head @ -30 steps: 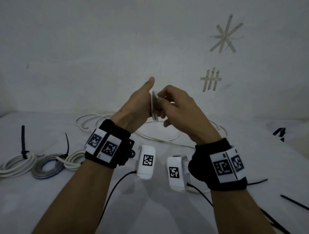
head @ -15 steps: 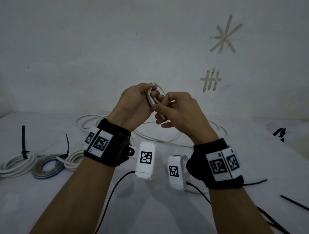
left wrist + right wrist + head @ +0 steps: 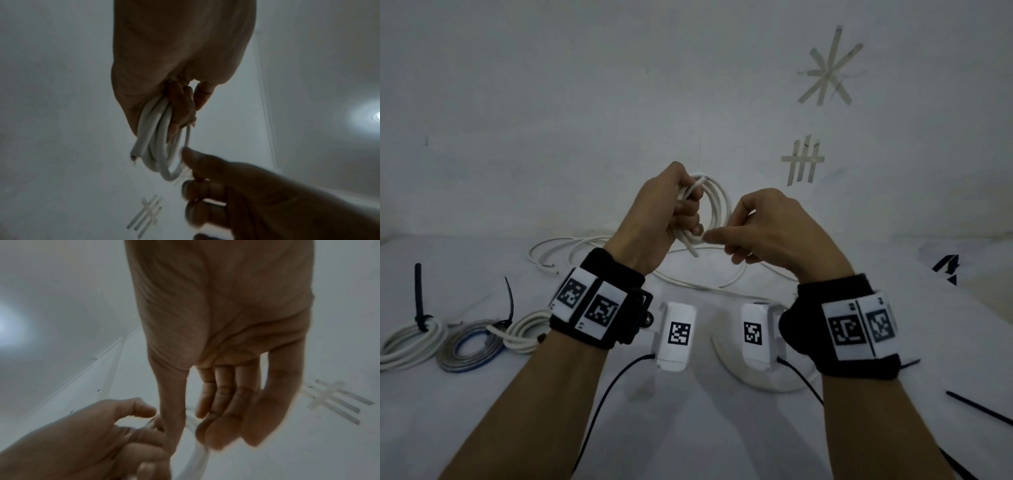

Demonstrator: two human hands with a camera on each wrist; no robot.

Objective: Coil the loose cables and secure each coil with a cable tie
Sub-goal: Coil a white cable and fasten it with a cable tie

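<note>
Your left hand (image 3: 666,212) is fisted round a small white coil (image 3: 714,209) at the centre of the head view, fingers curled tight over the bunched side while the loops fan out to the right. Your right hand (image 3: 767,229) sits just beside it, fingers loosely bent, forefinger tip reaching at the lower edge of the loops. Whether it is pinching the strand or only brushing it, I cannot tell; the wrist views are blurred there.

Here is the risk. The cut end (image 3: 134,154) pokes out below your fist, free of the grip. This cable looks stiff and springy, so if your left fingers ease off, that tail probably flicks out and the loops open up.

The rest of the same white cable (image 3: 698,279) seems to trail down to the table behind your wrists, in slack curves at mid-frame. Pull the next turn in too fast and that slack could snag or drag, twisting the coil into a figure of eight.

Mind the tie too. The nearest loose black cable tie (image 3: 977,407) lies at the lower right edge, well apart from the coil. Reaching for it leaves one hand to hold everything, and that is when it is likeliest to spring.

Three tied coils (image 3: 465,339) sit at the left edge, so keep the trailing cable from sweeping into them
</note>
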